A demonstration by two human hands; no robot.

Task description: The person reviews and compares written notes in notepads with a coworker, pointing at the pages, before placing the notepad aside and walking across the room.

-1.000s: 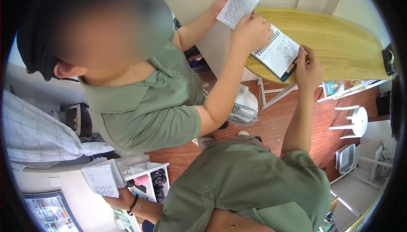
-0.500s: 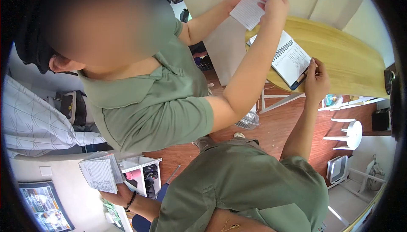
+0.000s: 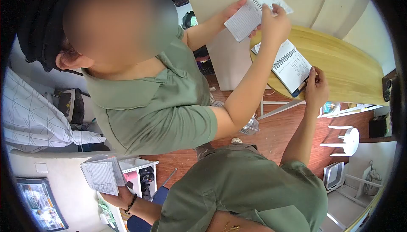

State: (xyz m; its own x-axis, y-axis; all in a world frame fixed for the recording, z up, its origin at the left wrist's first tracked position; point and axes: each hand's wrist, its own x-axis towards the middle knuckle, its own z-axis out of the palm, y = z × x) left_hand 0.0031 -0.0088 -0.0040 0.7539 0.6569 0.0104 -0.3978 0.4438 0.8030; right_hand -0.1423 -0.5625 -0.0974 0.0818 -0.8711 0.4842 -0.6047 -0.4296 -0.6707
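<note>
Head view: your left hand (image 3: 118, 197), fingers closed, holds a notebook (image 3: 99, 177); a co-worker's hands (image 3: 276, 26) hold a pad (image 3: 243, 20). Rightward, a journal (image 3: 292, 70) lies open on the table (image 3: 339, 62), your right hand (image 3: 317, 90) curled beside a pen (image 3: 301, 87), grip unclear.

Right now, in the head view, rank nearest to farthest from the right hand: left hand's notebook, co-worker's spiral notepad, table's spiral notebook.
1. Spiral notebook, beside the right hand
2. Spiral notepad, upper centre
3. Left-hand notebook, lower left
</note>
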